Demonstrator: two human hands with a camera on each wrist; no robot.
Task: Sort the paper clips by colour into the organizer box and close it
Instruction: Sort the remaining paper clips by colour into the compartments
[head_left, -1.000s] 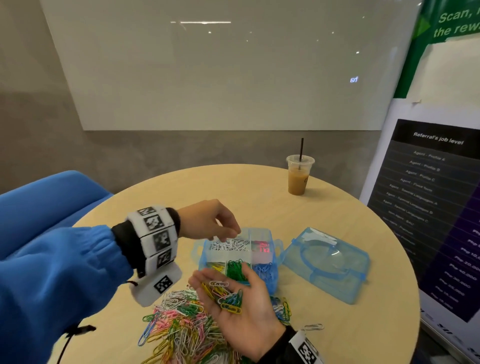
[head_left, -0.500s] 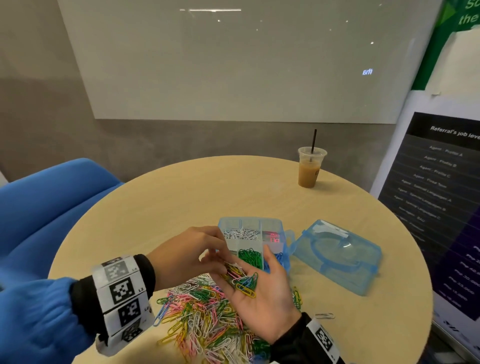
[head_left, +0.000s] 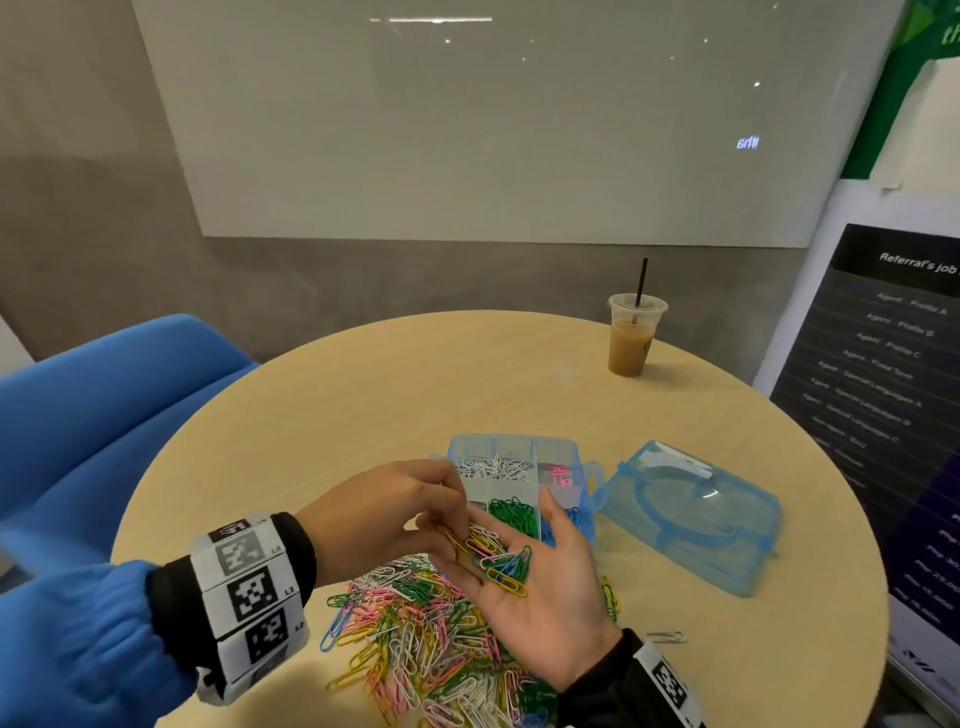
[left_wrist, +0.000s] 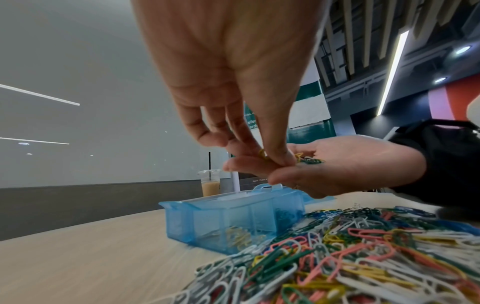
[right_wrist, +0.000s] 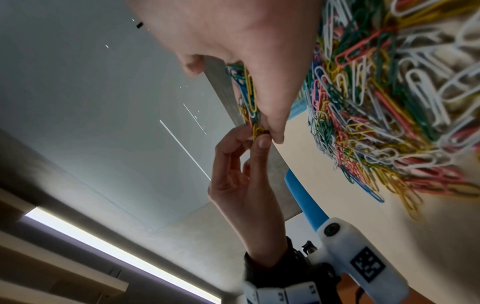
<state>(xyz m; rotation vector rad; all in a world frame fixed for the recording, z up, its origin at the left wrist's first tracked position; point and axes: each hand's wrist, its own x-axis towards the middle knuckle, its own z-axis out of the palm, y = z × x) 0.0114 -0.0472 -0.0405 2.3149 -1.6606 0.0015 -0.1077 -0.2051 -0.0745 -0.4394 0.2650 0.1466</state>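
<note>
The blue organizer box stands open on the round table, with white, red, green and blue clips in separate compartments. Yellow clips show through its near wall. Its loose lid lies to the right. My right hand is palm up above the mixed clip pile and carries a small bunch of clips. My left hand reaches onto the right hand's fingers. Its thumb and finger pinch a yellow paper clip, also visible in the right wrist view.
An iced coffee cup with a straw stands at the table's back right. A single white clip lies near the front right edge, and a few yellow and green clips beside my right hand. A blue chair is at left.
My left hand moved from above the box's white compartment back to my right palm and now pinches a yellow clip there. My right hand stayed palm up.
</note>
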